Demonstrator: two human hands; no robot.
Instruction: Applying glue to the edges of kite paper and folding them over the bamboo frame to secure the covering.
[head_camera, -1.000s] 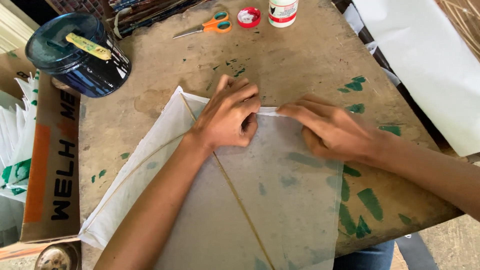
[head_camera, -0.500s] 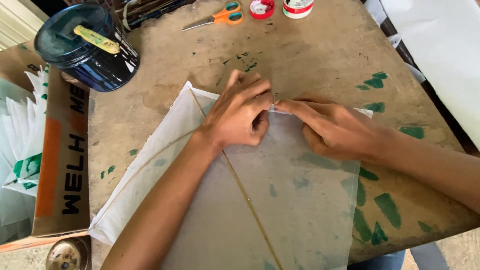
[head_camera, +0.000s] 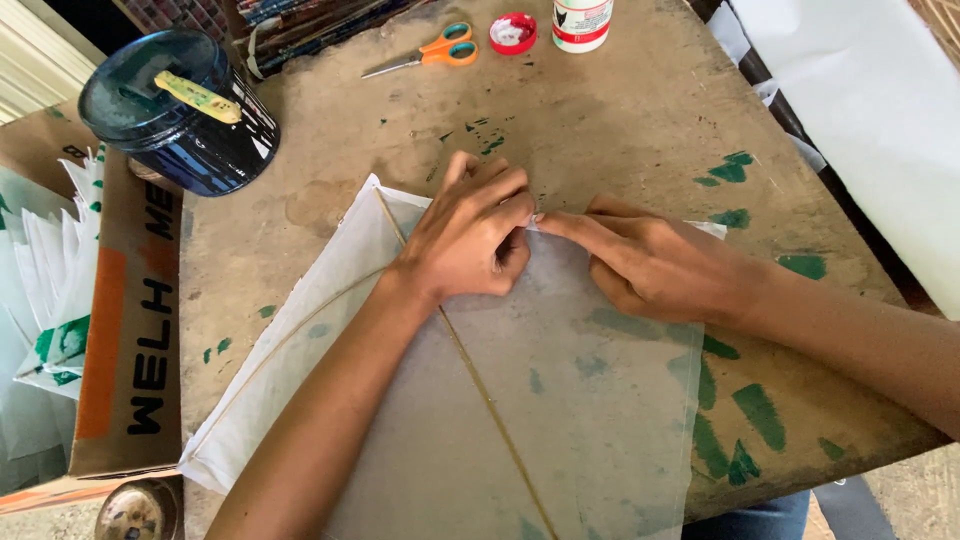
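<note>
A sheet of thin translucent white paper (head_camera: 560, 400) lies on the worn wooden table (head_camera: 640, 120), with a thin straight stick (head_camera: 480, 385) running along its middle and a curved stick (head_camera: 290, 330) bowing to the left. My left hand (head_camera: 470, 235) presses flat on the paper near its far edge. My right hand (head_camera: 650, 265) rests beside it, fingers pointing left. The fingertips of both hands meet and pinch the paper's far edge.
A dark blue tin (head_camera: 180, 110) with a yellow-handled tool on its lid stands far left. Orange scissors (head_camera: 430, 52), a red lid (head_camera: 513, 32) and a white bottle (head_camera: 582, 22) lie at the back. A cardboard box (head_camera: 125, 330) with paper sheets sits left.
Both hands stay on the paper's far edge; the fingertips have shifted slightly together along it. The view has moved a little.
</note>
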